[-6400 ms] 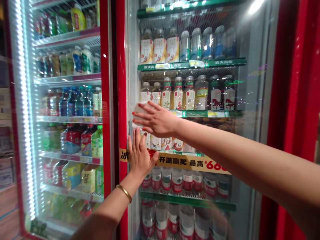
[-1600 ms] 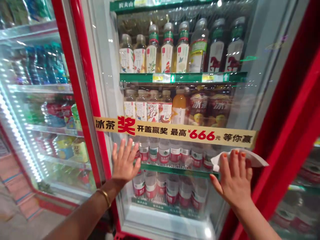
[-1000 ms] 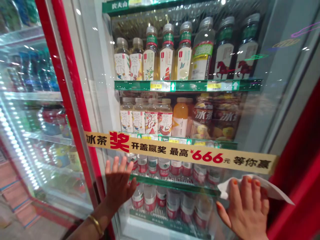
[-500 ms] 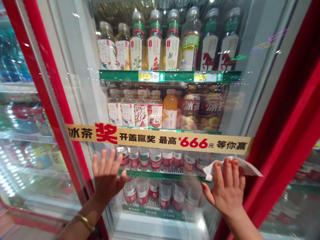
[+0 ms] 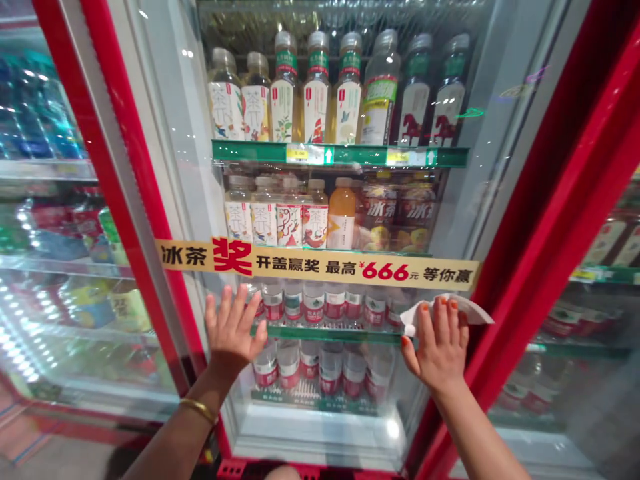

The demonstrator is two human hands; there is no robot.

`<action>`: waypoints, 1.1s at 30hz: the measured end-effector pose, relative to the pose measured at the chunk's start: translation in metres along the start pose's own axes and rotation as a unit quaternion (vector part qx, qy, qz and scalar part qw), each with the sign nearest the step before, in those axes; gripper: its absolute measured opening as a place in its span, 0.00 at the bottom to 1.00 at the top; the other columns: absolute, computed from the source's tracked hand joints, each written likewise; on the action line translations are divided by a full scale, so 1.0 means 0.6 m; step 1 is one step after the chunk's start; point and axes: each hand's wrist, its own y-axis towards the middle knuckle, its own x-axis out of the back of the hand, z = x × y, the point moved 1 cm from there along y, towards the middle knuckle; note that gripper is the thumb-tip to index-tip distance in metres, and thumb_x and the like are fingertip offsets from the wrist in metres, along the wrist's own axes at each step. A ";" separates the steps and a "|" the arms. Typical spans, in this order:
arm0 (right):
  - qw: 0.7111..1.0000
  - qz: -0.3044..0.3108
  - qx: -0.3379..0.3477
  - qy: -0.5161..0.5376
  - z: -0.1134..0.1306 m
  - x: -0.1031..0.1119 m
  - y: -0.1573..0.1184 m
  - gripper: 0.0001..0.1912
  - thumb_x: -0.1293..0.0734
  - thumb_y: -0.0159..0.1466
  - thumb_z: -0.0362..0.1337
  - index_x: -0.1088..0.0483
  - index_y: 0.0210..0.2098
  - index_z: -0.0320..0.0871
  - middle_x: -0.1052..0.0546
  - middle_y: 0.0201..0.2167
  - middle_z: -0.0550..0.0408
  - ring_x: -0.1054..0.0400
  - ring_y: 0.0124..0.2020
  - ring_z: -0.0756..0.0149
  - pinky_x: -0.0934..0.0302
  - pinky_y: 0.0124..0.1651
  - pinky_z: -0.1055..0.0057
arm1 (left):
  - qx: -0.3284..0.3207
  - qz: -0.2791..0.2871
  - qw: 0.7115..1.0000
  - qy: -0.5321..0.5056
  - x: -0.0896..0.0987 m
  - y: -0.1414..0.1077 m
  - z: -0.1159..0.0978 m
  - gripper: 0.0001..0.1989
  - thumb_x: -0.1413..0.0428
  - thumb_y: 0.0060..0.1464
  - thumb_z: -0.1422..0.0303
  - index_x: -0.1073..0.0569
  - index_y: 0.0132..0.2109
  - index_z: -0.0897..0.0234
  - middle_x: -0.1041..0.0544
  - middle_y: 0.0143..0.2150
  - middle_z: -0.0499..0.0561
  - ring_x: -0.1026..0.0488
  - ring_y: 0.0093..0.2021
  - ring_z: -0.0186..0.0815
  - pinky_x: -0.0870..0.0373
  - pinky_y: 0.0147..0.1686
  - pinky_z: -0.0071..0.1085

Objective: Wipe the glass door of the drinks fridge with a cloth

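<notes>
While our left hand [image 5: 233,330], a gold bangle [image 5: 199,410] at its wrist, lies open and empty on the glass door [image 5: 183,153], apparently bracing it, our right hand [image 5: 440,347] pins a white wipe [image 5: 447,309] to the same pane, grip released, fingers flat. Just beyond, a yellow promotional strip [image 5: 320,263] crosses the door, and bottled teas [image 5: 316,100] stand behind the glass on green-edged shelves [image 5: 340,155]. Farther left, a neighbouring red-framed cooler [image 5: 45,173] glows with LED lighting.

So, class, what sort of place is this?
Probably a convenience store: a glass-door drinks fridge, rows of bottled drinks, shelf price tags and a yellow prize banner.
</notes>
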 end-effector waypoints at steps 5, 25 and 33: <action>1.000 0.016 -0.013 -0.014 -0.011 -0.016 -0.001 0.47 0.39 0.75 0.49 0.64 0.84 0.37 0.59 0.85 0.40 0.63 0.85 0.44 0.56 0.81 0.45 | 0.009 -0.003 1.000 -0.007 -0.009 -0.012 0.007 0.41 0.43 0.67 0.65 0.47 0.82 0.53 0.47 0.83 0.53 0.56 0.85 0.47 0.61 0.83 0.56; 0.995 0.065 -0.076 -0.025 0.184 -0.047 -0.037 0.55 0.41 0.73 0.64 0.61 0.83 0.34 0.57 0.83 0.33 0.73 0.85 0.32 0.53 0.77 0.26 | 0.072 0.033 0.996 0.040 -0.023 -0.242 -0.038 0.44 0.44 0.67 0.68 0.52 0.83 0.55 0.54 0.85 0.56 0.61 0.86 0.49 0.64 0.83 0.60; 0.998 0.064 -0.017 -0.002 0.163 -0.013 -0.075 0.49 0.36 0.74 0.49 0.62 0.83 0.36 0.63 0.84 0.35 0.74 0.85 0.40 0.53 0.80 0.33 | 0.061 0.035 0.997 0.022 -0.014 -0.228 -0.036 0.44 0.42 0.67 0.69 0.52 0.83 0.57 0.56 0.85 0.55 0.62 0.86 0.47 0.68 0.84 0.56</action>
